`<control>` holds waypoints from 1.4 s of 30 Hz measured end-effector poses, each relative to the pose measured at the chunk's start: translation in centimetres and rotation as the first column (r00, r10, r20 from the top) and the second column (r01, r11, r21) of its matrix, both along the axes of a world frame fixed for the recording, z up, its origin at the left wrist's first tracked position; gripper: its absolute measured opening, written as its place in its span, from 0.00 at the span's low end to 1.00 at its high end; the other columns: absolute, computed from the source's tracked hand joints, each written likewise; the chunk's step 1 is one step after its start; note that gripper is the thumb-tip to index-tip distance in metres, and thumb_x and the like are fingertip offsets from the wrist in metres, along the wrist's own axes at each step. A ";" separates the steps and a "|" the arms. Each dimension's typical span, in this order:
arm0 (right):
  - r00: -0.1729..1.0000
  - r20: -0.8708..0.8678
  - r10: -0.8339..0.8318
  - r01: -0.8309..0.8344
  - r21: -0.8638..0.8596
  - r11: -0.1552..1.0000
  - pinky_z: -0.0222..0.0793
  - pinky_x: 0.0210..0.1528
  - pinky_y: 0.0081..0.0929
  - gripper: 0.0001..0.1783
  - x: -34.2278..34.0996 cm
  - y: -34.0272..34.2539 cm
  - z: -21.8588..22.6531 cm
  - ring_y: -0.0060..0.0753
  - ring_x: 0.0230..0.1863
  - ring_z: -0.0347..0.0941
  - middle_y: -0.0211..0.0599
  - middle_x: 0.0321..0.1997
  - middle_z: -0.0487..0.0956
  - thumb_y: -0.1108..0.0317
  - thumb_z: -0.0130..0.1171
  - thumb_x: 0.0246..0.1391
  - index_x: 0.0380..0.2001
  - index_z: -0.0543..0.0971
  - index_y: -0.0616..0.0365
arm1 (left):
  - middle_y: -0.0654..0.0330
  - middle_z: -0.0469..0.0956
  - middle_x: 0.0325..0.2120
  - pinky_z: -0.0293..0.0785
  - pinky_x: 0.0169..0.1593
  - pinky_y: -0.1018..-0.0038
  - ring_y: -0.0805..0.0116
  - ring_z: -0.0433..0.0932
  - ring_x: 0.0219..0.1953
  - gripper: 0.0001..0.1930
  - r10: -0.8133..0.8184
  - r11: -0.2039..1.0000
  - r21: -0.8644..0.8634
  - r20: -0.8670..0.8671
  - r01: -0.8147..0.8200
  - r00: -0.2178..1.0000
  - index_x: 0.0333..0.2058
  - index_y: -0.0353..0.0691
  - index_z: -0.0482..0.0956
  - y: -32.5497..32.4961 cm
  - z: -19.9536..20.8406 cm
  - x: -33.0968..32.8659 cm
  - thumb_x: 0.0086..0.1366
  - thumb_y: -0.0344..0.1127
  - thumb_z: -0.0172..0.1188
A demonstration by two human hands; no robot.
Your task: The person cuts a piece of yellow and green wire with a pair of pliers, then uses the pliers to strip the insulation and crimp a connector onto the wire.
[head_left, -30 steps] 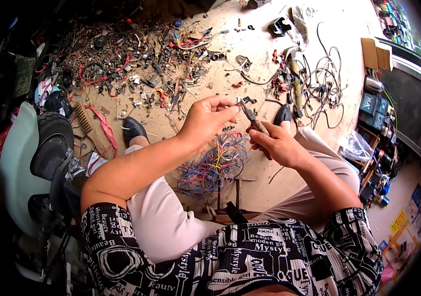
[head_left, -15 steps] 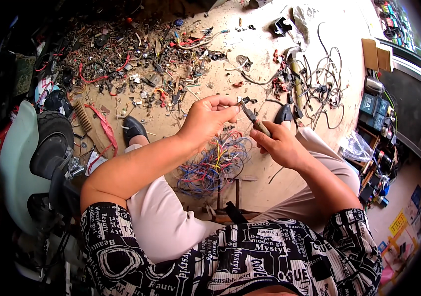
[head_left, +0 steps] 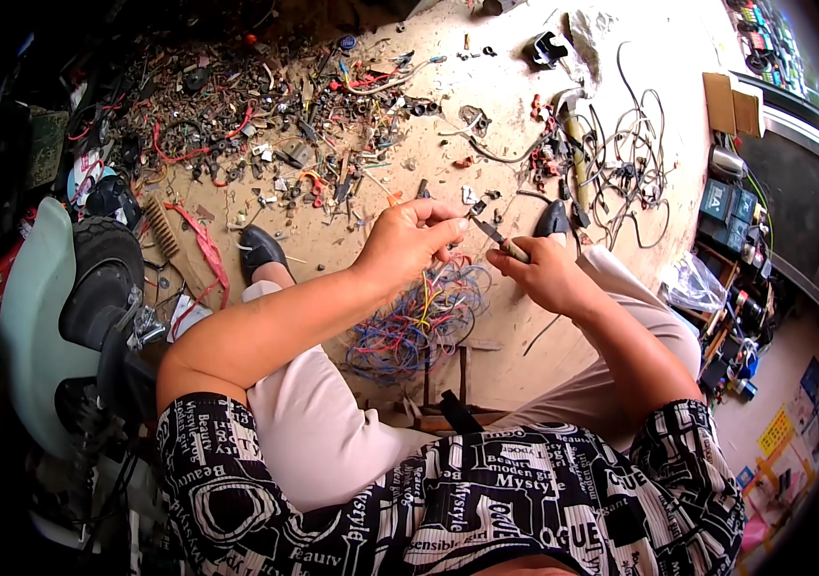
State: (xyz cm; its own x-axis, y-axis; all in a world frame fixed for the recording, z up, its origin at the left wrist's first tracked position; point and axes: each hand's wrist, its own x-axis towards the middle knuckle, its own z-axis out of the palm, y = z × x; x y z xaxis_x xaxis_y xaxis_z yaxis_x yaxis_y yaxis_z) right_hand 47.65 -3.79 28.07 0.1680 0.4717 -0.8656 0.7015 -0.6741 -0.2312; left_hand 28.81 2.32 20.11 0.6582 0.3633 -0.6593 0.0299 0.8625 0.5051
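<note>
Coloured thin wires in a tangled bundle lie just below our hands: our left hand pinches wire ends, our right hand closes around a slim metal tool.

Sunlit dirt floor, scrap heap, old television

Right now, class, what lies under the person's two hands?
Under the left hand and right hand a tangle of coloured wires lies on the sandy floor. The hands cover its upper strands, so how the wires meet the hand tool is hidden.
</note>
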 end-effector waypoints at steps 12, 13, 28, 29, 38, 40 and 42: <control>0.979 0.155 0.134 -0.133 -0.016 0.991 0.66 0.30 0.37 0.23 0.1 -0.6 -0.2 0.46 0.22 0.73 0.46 0.16 0.75 0.48 0.57 0.53 0.24 0.80 0.60 | 0.64 0.78 0.30 0.69 0.36 0.82 0.80 0.73 0.31 0.06 -0.074 0.980 0.183 -0.027 0.078 0.997 0.34 0.34 0.80 -0.9 -1.5 -0.1 0.60 0.30 0.61; 0.955 0.200 0.220 -0.238 0.070 0.969 0.66 0.27 0.38 0.21 0.4 -1.0 -0.6 0.43 0.18 0.71 0.46 0.15 0.73 0.50 0.59 0.52 0.26 0.80 0.61 | 0.64 0.78 0.29 0.70 0.37 0.82 0.80 0.73 0.31 0.06 -0.109 0.974 0.193 -0.052 0.117 0.993 0.34 0.34 0.80 -1.0 -1.6 -0.1 0.60 0.30 0.61; 0.993 -0.120 -0.013 0.013 -0.003 1.000 0.64 0.31 0.30 0.23 0.1 0.0 0.6 0.29 0.24 0.66 0.40 0.20 0.72 0.52 0.56 0.57 0.35 0.77 0.65 | 0.64 0.76 0.26 0.53 0.20 0.89 0.87 0.58 0.17 0.14 -0.009 0.999 -0.034 0.001 0.009 1.000 0.44 0.30 0.75 -0.1 -0.4 0.4 0.62 0.32 0.59; 0.992 -0.127 -0.010 0.012 0.012 1.000 0.64 0.31 0.30 0.23 0.2 -0.1 0.5 0.29 0.25 0.66 0.40 0.20 0.72 0.52 0.56 0.57 0.35 0.77 0.65 | 0.64 0.76 0.26 0.53 0.20 0.89 0.87 0.58 0.17 0.14 -0.010 0.999 -0.035 0.001 0.010 1.000 0.44 0.30 0.75 0.0 -0.3 0.4 0.62 0.32 0.59; 0.992 -0.121 -0.035 0.030 -0.040 0.999 0.65 0.32 0.33 0.25 0.1 0.1 0.7 0.33 0.24 0.68 0.45 0.20 0.73 0.49 0.56 0.56 0.32 0.76 0.66 | 0.64 0.75 0.25 0.52 0.19 0.88 0.87 0.58 0.16 0.14 0.024 0.995 -0.097 0.052 -0.019 0.998 0.44 0.30 0.75 0.1 -0.3 0.3 0.62 0.32 0.58; 0.994 -0.105 -0.019 0.014 -0.044 0.999 0.65 0.31 0.34 0.25 -0.1 0.3 0.8 0.34 0.23 0.69 0.45 0.19 0.73 0.49 0.56 0.56 0.31 0.76 0.66 | 0.64 0.75 0.25 0.52 0.19 0.88 0.87 0.58 0.16 0.14 0.015 0.996 -0.087 0.044 -0.011 0.999 0.44 0.30 0.75 0.2 0.0 0.2 0.63 0.32 0.58; 0.996 -0.091 -0.002 -0.002 -0.046 0.999 0.65 0.31 0.34 0.25 -0.3 0.3 0.8 0.35 0.23 0.69 0.46 0.19 0.73 0.48 0.56 0.56 0.30 0.76 0.66 | 0.64 0.75 0.25 0.52 0.19 0.88 0.87 0.58 0.16 0.14 0.009 0.997 -0.074 0.037 -0.006 0.999 0.44 0.30 0.75 0.4 0.2 0.2 0.63 0.32 0.58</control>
